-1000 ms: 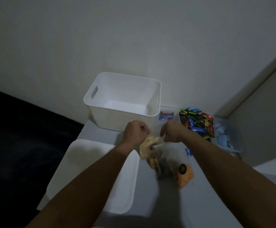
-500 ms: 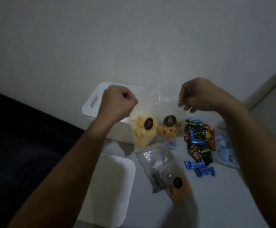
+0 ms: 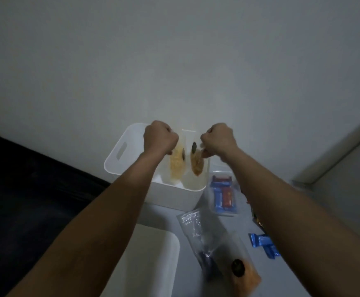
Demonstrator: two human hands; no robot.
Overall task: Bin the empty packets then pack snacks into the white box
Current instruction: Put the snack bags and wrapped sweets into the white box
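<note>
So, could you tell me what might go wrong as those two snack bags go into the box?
Both hands, left and right, pinch only the tops of the two clear snack bags, which hang over the white box; either could slip and drop hard.

The right forearm crosses above loose blue wrapped snacks and could sweep them away when it pulls back.

The lighting is dim, so small packets are easy to miss.

left hand (image 3: 160, 137): fingers curling into a fist, gripping something, reaching far
right hand (image 3: 218, 139): fingers curling, pinching something
arms: both stretching forward, nearly level
</note>
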